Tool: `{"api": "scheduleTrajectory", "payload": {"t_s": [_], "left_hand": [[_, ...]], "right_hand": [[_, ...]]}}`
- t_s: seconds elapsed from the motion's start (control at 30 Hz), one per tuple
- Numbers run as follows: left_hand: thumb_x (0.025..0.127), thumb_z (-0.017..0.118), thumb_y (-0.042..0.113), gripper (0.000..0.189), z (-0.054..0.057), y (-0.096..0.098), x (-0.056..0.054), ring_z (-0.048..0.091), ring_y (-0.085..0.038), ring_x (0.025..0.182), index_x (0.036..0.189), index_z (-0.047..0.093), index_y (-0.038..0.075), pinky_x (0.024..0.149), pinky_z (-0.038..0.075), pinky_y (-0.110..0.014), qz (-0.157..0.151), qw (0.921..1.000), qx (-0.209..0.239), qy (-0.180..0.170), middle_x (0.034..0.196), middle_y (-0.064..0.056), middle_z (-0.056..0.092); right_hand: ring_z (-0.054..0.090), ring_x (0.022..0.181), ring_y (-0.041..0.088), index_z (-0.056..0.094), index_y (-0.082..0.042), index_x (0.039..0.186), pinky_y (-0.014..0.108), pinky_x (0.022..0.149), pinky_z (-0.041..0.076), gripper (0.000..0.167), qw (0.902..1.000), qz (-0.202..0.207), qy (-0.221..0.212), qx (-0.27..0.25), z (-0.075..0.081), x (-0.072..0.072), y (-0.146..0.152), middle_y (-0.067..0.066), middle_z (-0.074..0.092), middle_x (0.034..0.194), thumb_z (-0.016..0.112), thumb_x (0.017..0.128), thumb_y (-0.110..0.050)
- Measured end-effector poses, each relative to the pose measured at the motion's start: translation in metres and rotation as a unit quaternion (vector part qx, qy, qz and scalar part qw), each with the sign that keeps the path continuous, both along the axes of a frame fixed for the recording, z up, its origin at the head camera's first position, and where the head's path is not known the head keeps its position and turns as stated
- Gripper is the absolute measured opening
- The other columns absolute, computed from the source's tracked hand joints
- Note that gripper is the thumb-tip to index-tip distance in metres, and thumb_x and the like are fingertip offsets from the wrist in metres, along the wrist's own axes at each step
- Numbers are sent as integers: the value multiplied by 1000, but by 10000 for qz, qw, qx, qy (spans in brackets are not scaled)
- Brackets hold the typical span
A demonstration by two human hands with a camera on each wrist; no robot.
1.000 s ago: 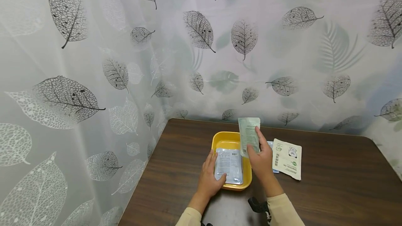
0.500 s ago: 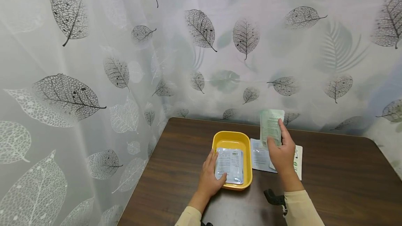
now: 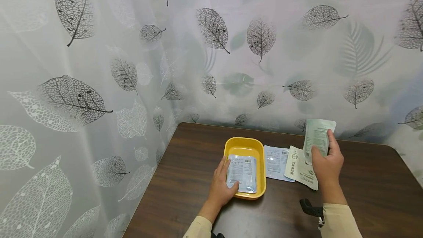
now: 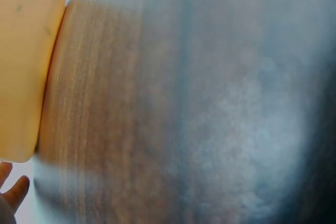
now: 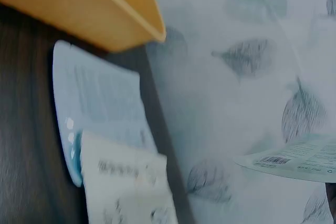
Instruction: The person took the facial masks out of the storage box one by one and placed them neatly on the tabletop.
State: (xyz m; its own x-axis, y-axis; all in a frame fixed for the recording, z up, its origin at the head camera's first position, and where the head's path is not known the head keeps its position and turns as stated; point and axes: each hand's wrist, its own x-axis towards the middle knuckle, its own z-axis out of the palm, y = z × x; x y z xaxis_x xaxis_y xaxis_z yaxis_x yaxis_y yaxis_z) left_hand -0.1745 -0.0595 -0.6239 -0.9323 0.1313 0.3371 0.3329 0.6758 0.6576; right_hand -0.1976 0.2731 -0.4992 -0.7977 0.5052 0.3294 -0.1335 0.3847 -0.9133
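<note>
In the head view my right hand (image 3: 327,164) pinches a pale green flat sachet (image 3: 320,137) between thumb and fingers, raised above the table's right side. My left hand (image 3: 222,181) rests along the left rim of a yellow plastic tray (image 3: 245,141), thumb reaching over its near edge. Inside the tray lies a light blue sachet (image 3: 242,173), printed text upward. Right of the tray another light blue sachet (image 3: 275,162) lies on the table, partly overlapped by a cream sachet (image 3: 300,168) with dark print. The right wrist view catches the green sachet's barcode end (image 5: 299,158).
The dark wood table (image 3: 188,164) ends at a back edge close to a hanging translucent curtain (image 3: 231,65) with leaf prints. A black wrist strap (image 3: 310,208) hangs off the right sleeve.
My right hand has carried the green sachet rightward from over the tray, past the blue sachet, to above the cream one's right side. The left hand stays at the tray.
</note>
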Motion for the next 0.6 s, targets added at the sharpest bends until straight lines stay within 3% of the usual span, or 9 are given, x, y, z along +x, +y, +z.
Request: {"api": "scheduleTrajectory", "payload": {"t_s": [0.23, 0.47, 0.6], "left_hand": [[82, 74, 32, 84, -2, -1, 1, 50, -32, 134, 156, 41, 12, 102, 49, -53, 13, 10000, -4, 5, 168, -6, 30], [84, 72, 36, 84, -2, -1, 0, 48, -29, 136, 158, 39, 14, 105, 49, -51, 53, 9998, -50, -175, 170, -1, 26], [83, 72, 36, 84, -2, 0, -1, 48, -29, 136, 158, 39, 14, 105, 49, -51, 55, 9998, -53, -174, 170, -2, 27]], "right_hand": [[57, 127, 9, 30, -33, 160, 2, 74, 41, 72, 9961, -232, -723, -443, -21, 6, 29, 9, 46, 159, 50, 95, -8], [56, 106, -8, 31, -25, 161, 2, 69, 43, 77, 9893, -310, -911, -1098, -51, 8, 56, 11, 45, 159, 51, 92, 1], [53, 103, -10, 32, -19, 161, 2, 69, 44, 77, 9852, -333, -989, -1363, -72, 9, 68, 13, 43, 159, 52, 90, 6]]}}
